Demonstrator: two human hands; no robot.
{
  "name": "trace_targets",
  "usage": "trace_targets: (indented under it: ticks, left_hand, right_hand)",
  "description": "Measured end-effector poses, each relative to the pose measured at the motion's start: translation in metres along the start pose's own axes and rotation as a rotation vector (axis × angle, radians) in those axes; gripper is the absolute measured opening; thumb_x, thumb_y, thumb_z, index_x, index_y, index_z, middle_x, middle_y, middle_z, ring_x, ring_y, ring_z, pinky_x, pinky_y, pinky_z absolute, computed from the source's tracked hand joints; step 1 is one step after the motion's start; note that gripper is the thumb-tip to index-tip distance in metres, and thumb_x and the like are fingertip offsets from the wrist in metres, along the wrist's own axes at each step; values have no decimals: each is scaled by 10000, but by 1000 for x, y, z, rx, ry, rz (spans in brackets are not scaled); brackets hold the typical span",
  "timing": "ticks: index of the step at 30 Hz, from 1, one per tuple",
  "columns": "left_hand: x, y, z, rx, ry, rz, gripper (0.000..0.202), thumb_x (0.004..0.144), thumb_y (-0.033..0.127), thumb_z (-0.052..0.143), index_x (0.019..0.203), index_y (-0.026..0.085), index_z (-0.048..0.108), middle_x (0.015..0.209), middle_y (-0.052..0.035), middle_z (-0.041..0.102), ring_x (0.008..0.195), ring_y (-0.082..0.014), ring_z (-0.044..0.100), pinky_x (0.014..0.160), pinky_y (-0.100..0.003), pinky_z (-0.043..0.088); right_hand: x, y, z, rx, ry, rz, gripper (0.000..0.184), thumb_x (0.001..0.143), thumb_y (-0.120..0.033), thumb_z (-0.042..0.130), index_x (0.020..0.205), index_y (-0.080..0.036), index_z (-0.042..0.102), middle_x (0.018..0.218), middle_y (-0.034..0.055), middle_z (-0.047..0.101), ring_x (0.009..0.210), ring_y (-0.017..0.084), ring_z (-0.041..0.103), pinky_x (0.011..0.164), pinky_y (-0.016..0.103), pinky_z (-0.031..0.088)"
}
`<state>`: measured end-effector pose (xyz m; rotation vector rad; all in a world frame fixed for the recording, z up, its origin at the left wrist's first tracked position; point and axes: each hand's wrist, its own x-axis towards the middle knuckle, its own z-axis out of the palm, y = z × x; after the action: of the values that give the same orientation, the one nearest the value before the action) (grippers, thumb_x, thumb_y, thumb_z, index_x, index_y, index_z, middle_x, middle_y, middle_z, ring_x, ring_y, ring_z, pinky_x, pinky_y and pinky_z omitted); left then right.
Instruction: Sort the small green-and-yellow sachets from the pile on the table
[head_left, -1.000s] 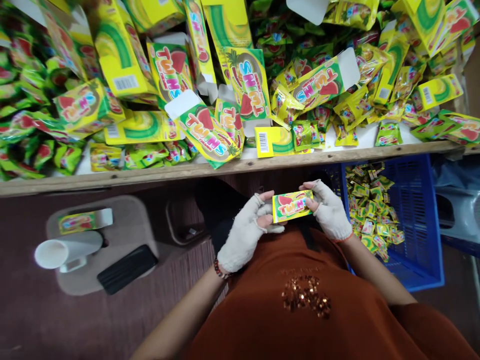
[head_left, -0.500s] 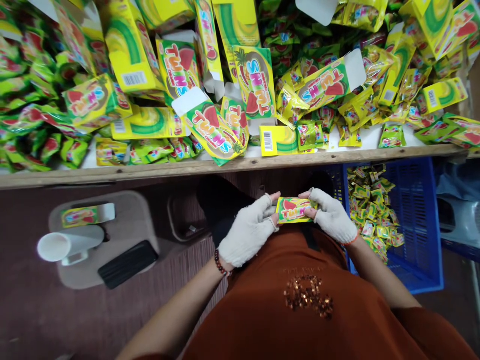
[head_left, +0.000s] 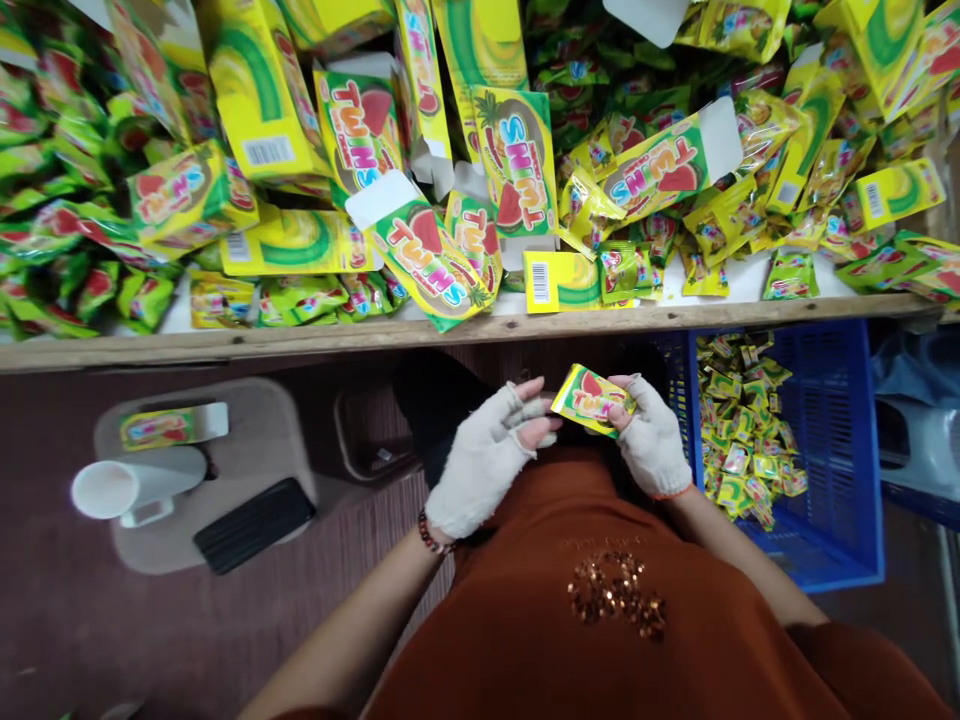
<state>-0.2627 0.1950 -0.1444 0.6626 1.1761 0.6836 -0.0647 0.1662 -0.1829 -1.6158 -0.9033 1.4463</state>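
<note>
Above my lap, my right hand (head_left: 651,436) grips a small yellow and green candy box (head_left: 592,399) by its right end, thumb on the printed front. The box is tilted, its left end raised. My left hand (head_left: 491,450) is just left of the box, fingers apart and holding nothing; a small gap seems to separate its fingertips from the box. Both hands wear white gloves that leave the fingertips bare. To the right, a blue crate (head_left: 832,450) holds a heap of small candy boxes (head_left: 750,430) like this one.
A wooden-edged table (head_left: 360,337) ahead bears many wrapped candies (head_left: 67,240) and candy boxes (head_left: 424,245). On the left, a stool (head_left: 262,410) carries a white mug (head_left: 142,485), a black phone (head_left: 255,525) and a candy box with a raised flap (head_left: 169,428).
My left hand has let go of the candy box and drawn back slightly left. The box has tilted in my right hand, which has shifted a little left.
</note>
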Motion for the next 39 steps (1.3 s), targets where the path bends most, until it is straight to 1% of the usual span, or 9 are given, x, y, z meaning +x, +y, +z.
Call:
trace_targets:
  ticks: [4,6,9,11,14,19,27,32,39]
  left_hand:
    - [5,-10,12,41,58,63,565,798,471,723,1225,132,576,1099,-103,704,964,-196,671,857,-314,564]
    - [6,-11,13,68,113,86,525,825,492,682,1198,139,577,1084,-99,706,917,-185,674,816,-301,563]
    - [5,-8,5,140,46,69,505,824,489,670,1188,150,585,1022,-79,720,859,-183,683,728,-277,557]
    - [2,-5,0,299,-42,86,401,832,451,659,1110,164,635,951,-48,728,814,-174,675,694,-261,538]
    - [-4,-4,-2,613,-114,187,265,867,375,613,1047,195,685,885,-4,725,753,-146,646,691,-245,503]
    - [-12,-10,4,854,-112,281,227,898,368,594,1029,214,697,812,11,711,682,-126,622,632,-229,447]
    - [-14,-23,6,789,-75,249,245,918,342,567,1081,209,692,889,1,733,750,-135,643,705,-235,478]
    - [-13,-28,8,736,-20,185,247,923,352,546,1037,202,704,885,-4,746,746,-143,644,673,-244,478]
    - [-9,-28,3,669,-92,162,220,902,297,537,989,198,713,836,5,732,735,-137,641,695,-244,499]
  right_hand:
    - [-5,-1,16,-35,-10,-63,354,815,-443,705,1037,-218,546,990,43,629,858,177,610,765,299,530]
    - [-9,-4,17,-145,-129,-105,254,805,-384,709,904,-214,548,902,23,606,794,158,570,713,276,500]
    - [-13,-15,7,-360,-387,-139,202,833,-310,664,735,-204,523,729,-8,552,672,134,491,624,258,428]
    - [-12,-25,-3,-468,-383,-191,207,871,-287,618,710,-200,521,703,-8,536,659,134,477,624,266,406]
    - [-8,-40,-14,-528,-248,-301,161,922,-279,558,781,-203,569,750,10,567,708,151,519,665,285,419]
    - [-3,-51,-10,-513,-392,-401,157,937,-258,554,810,-201,628,773,18,626,717,147,562,671,271,444]
    - [1,-45,-6,-504,-455,-412,164,907,-164,543,774,-196,633,761,14,632,708,143,563,668,262,443]
    - [3,-42,-7,-628,-484,-449,169,891,-125,506,800,-193,631,776,21,617,720,150,558,683,268,428]
    - [3,-37,-8,-707,-577,-464,185,887,-121,492,756,-190,603,748,14,592,703,145,529,669,268,414]
